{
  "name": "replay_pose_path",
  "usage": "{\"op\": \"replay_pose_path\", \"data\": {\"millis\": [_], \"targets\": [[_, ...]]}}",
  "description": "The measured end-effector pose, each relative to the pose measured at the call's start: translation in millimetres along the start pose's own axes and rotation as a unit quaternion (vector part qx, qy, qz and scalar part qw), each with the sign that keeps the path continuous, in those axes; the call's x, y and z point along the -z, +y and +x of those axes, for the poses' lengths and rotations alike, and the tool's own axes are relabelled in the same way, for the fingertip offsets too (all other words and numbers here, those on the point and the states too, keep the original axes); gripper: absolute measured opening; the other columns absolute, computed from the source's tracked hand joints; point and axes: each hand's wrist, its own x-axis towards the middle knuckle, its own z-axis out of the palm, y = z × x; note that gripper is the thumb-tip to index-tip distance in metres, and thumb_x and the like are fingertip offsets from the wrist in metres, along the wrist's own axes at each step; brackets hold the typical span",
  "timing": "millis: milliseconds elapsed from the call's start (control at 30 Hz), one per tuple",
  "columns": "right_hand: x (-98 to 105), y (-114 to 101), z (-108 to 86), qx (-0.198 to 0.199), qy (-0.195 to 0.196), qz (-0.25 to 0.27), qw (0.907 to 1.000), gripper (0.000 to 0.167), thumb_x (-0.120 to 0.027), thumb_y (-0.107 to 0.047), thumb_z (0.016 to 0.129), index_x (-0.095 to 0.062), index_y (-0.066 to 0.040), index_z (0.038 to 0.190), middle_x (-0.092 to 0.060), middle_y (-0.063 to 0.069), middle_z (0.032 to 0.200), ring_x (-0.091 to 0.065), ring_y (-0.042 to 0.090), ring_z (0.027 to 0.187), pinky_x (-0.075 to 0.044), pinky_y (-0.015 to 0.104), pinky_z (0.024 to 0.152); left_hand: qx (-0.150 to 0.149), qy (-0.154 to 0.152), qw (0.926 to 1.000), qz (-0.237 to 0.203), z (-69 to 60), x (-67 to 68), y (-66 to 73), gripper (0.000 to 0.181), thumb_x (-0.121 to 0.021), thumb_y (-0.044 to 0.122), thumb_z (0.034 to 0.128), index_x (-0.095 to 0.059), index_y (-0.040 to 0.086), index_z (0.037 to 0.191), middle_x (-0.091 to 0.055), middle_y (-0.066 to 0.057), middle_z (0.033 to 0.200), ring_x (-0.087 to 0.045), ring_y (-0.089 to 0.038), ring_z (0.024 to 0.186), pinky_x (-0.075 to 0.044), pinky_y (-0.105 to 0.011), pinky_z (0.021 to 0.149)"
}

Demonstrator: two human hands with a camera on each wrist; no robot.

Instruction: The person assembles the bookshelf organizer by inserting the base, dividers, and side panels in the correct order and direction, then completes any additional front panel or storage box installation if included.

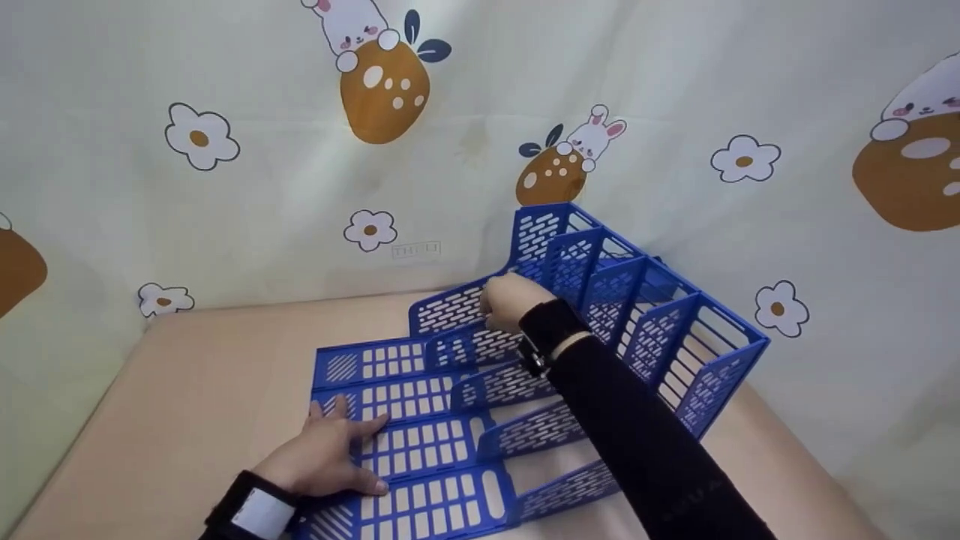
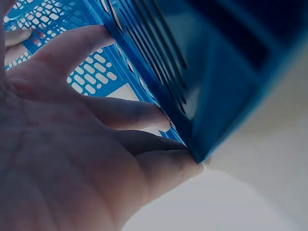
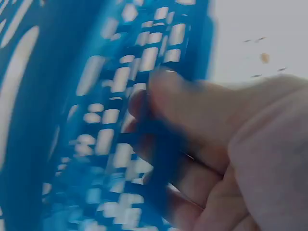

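Observation:
A blue plastic file rack (image 1: 645, 285) with slotted dividers and several upright compartments stands tilted on the table. Joined to its front is a flat grid panel (image 1: 420, 435) of several sections. My left hand (image 1: 326, 450) rests on the panel's left end with fingers spread; in the left wrist view its fingertips (image 2: 161, 118) touch the blue plastic's edge. My right hand (image 1: 514, 300) is at the far dividers, near the low front part of the outermost one (image 1: 450, 309). In the right wrist view, blurred, the right hand (image 3: 202, 139) pinches a slotted blue divider between thumb and curled fingers.
The rack stands on a beige table (image 1: 187, 382). Behind it hangs a pale curtain (image 1: 262, 187) printed with rabbits and flowers, close to the rack's back corner. The right forearm (image 1: 645, 435) crosses over the near dividers and hides parts of them.

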Motion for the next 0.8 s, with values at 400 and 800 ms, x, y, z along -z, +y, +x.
{"op": "replay_pose_path", "data": {"millis": [400,800], "targets": [[0.2,-18.2,-97.2,0.073,0.012,-0.065,0.9952,0.015,-0.086,-0.019,0.093,-0.081,-0.006,0.098,-0.082,0.01,0.093,-0.078,0.03,0.086,-0.067,0.048,0.082,-0.03,0.016,0.9993,0.016,-0.5,-6.0,1.9,0.096,-0.092,0.052,0.0839,-0.055,0.01,0.161,-0.017,-0.048,0.171,-0.004,-0.077,0.155,-0.022,-0.091,0.117],[-30.8,20.9,-119.1,0.127,-0.05,0.005,0.9907,0.008,-0.079,0.0,0.094,-0.085,-0.004,0.092,-0.08,0.006,0.082,-0.062,0.012,0.065,-0.06,0.03,0.066,-0.023,-0.007,0.9987,0.046,-6.1,11.6,-15.5,0.105,-0.096,0.052,0.0797,-0.051,0.005,0.163,-0.026,-0.036,0.175,-0.024,-0.071,0.156,-0.032,-0.083,0.121]]}}
